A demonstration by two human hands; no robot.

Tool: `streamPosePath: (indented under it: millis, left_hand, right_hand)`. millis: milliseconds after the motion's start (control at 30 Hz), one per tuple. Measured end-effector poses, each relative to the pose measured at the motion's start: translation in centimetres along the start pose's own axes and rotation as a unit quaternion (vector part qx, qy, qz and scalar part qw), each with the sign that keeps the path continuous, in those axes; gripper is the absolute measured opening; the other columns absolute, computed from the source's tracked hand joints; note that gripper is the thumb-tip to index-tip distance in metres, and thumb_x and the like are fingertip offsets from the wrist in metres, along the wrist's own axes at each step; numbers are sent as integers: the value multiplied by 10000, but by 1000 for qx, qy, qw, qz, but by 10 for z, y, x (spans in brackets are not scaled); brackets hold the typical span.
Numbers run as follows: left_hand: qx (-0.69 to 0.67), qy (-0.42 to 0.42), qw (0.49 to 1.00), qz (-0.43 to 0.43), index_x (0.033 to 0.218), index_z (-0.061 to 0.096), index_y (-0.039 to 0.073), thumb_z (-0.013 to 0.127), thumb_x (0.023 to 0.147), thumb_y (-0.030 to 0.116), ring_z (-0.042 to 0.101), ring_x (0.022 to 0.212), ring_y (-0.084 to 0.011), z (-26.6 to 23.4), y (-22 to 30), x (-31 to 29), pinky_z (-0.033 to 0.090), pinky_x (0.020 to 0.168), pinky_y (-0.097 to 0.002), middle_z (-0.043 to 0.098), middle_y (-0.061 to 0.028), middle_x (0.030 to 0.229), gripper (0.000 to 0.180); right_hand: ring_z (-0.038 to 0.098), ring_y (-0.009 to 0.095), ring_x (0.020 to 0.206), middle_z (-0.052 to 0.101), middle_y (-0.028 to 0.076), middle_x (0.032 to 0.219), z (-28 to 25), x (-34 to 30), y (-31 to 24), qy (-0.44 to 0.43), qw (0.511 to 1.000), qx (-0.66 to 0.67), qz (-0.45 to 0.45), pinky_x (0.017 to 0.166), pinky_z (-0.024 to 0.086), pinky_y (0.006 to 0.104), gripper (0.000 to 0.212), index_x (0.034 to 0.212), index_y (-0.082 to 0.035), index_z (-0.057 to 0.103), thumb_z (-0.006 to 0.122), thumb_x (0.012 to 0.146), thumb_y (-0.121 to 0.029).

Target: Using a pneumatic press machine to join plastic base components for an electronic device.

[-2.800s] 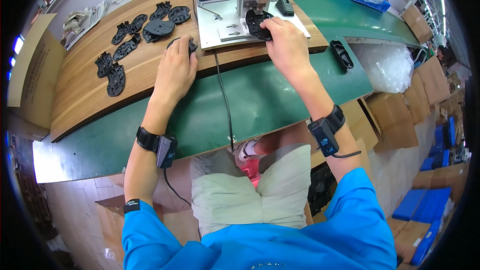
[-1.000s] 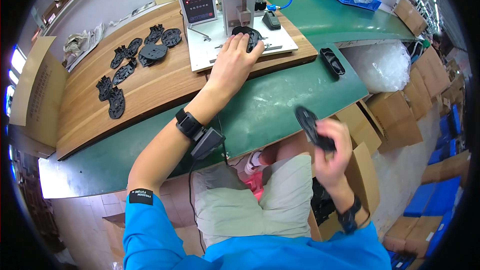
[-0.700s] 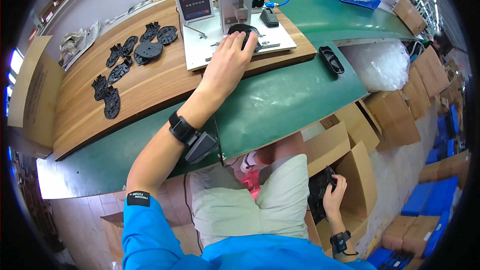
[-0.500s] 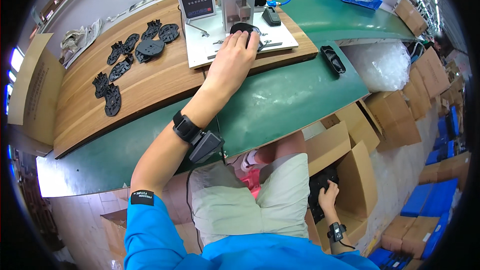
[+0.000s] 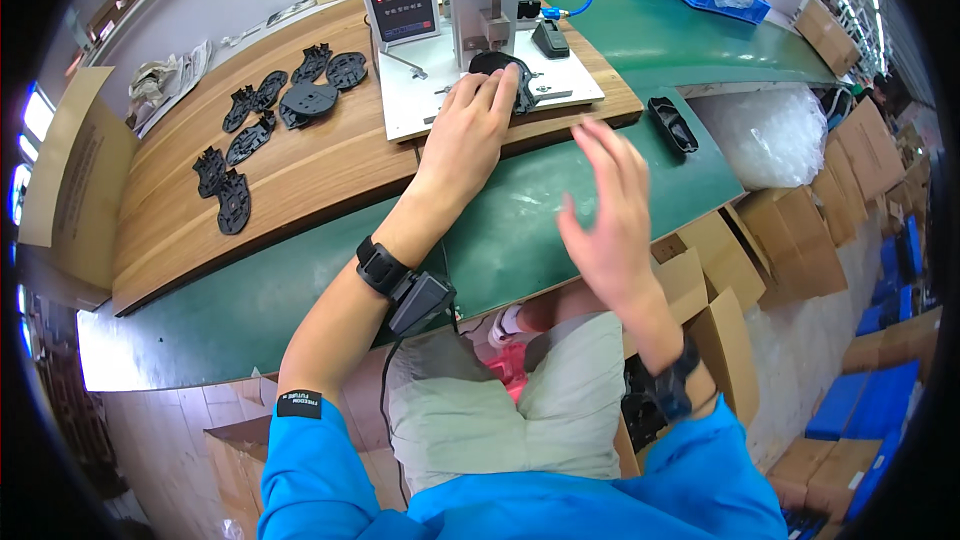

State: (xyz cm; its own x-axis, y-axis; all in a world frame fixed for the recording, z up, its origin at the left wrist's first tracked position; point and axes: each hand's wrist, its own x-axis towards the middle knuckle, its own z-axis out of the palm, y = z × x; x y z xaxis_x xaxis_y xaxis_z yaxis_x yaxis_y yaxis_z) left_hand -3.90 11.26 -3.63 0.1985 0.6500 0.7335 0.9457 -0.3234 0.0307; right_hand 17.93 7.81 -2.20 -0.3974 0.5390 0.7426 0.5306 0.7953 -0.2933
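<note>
Left hand point(image 5: 465, 140) lies over the near-left side of a black molded part point(image 5: 495, 60), which sits on the white base plate point(image 5: 405, 108) under the metal press point(image 5: 487, 10). Its fingers lie close together on the part; cannot tell whether they clamp it or only rest there. Right hand point(image 5: 612, 210) hangs over the green table point(image 5: 505, 225), nothing in it, fingers and thumb well apart. Small black tray-shaped piece point(image 5: 672, 126) just beyond it, on the table. Loose black pieces point(image 5: 307, 100) spread across the wooden board point(image 5: 330, 165), left of the plate. Main hazard, in my judgement: left fingertips close below the press head; a stroke with them there could pinch. A part seated askew, or nudged by those fingers, could be marked or cracked. A careless rightward sweep might knock the tray-shaped piece. The wrist unit's point(image 5: 420, 302) trailing cable could catch at the table edge and jerk the left hand.
</note>
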Motion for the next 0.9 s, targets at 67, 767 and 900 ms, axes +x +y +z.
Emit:
streamPosePath:
  millis: [67,767,900]
  left_hand:
    - [-13,0,1000,-9,1480,470,-60,602,866,-67,625,1195,-375,-1,2,1,528,1033,-454,683,-229,1217,628]
    - [362,-153,834,-387,1302,637,10,648,961,258,628,1187,-343,-167,-138,-165,406,1089,-523,743,-156,1178,422]
    - [195,-132,934,-269,1294,638,40,674,942,183,668,1146,-299,-179,-106,-166,351,1175,-524,752,-135,1114,382]
  right_hand:
    - [524,375,1360,572,167,1450,28,33,16,-1,1000,-14,-24,1149,419,470,666,1414,2,574,718,765,44]
    - [645,331,1047,682,91,1048,72,94,35,-97,992,-49,-57,924,564,454,332,1028,-49,731,787,717,54]
    - [646,332,1045,682,94,1038,70,91,35,-101,993,-39,-38,923,564,452,324,1014,-46,728,778,713,63]
